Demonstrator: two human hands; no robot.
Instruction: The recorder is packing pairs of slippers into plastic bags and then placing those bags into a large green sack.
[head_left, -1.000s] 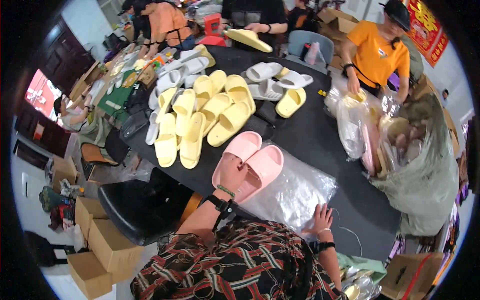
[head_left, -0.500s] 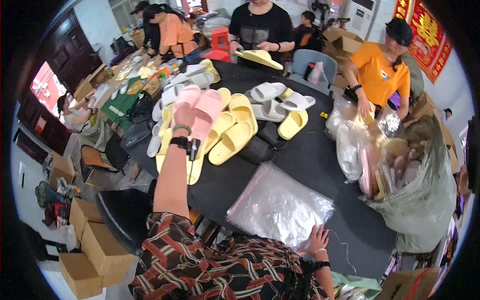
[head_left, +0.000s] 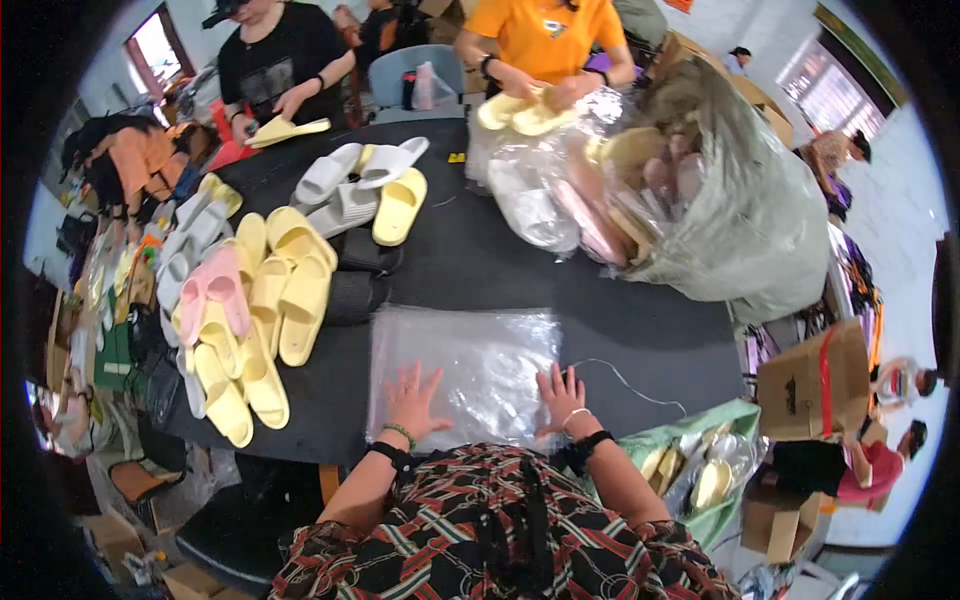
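Note:
A stack of clear plastic bags point(head_left: 470, 350) lies flat on the black table in front of me. My left hand point(head_left: 412, 405) rests on its near left part with the fingers spread. On the near right edge of the stack lies my right hand point(head_left: 562, 402), fingers also apart. Neither hand holds anything. To the left is a pile of slide sandals: a pink pair point(head_left: 215, 290) lies on top of yellow slides point(head_left: 305, 310). Grey slides point(head_left: 345, 210) and black slides point(head_left: 357, 298) lie farther back, beside another yellow slide point(head_left: 400, 207).
At the far right of the table a large grey-green sack point(head_left: 740, 220) spills bagged slides. A green sack of slides point(head_left: 690, 470) stands near my right elbow, by a cardboard box point(head_left: 815, 385). Across the table two people handle slides. A thin string point(head_left: 635, 385) trails right of the bags.
My left hand has left the pink slides and come down onto the plastic bags. The view has swung right. The person in orange now holds up a pair of yellow slides.

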